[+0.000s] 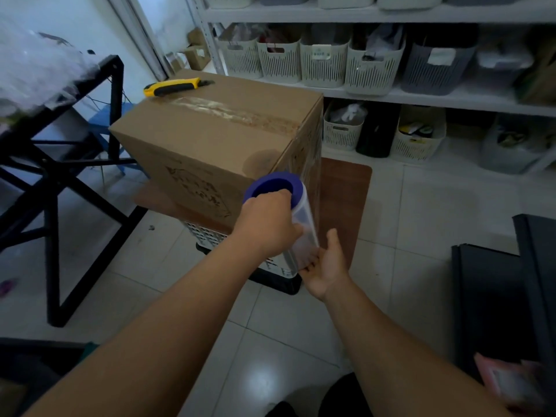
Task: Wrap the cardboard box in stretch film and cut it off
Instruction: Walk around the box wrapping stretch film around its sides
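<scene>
The fingers of the left hand (267, 221) are curled around the upper part of the stretch film roll (296, 219), with the fingertips hooked over the rim of its blue core (272, 183). The fingers of the right hand (326, 264) are half open and only cup the lower end of the roll from below; they touch it but do not clamp it. I think this grip is chosen so that the roll can turn between the two hands while the film comes off.

The roll is held almost upright, a little tilted, just beside the near right corner of the cardboard box (216, 136). On the right side of the box a shiny transparent layer seems to lie already, so the film is probably fixed there and the wrapping is in an early turn. The front face with the print looks bare.

The box stands on a brown board (346, 203), which rests on a white slotted crate (207, 236); this raises the box so that the hands can go around it. On top of the box, at the far left edge, lies a yellow utility knife (173, 87), likely kept ready for the cutting at the end. Behind are shelves with storage baskets (325, 61).
</scene>
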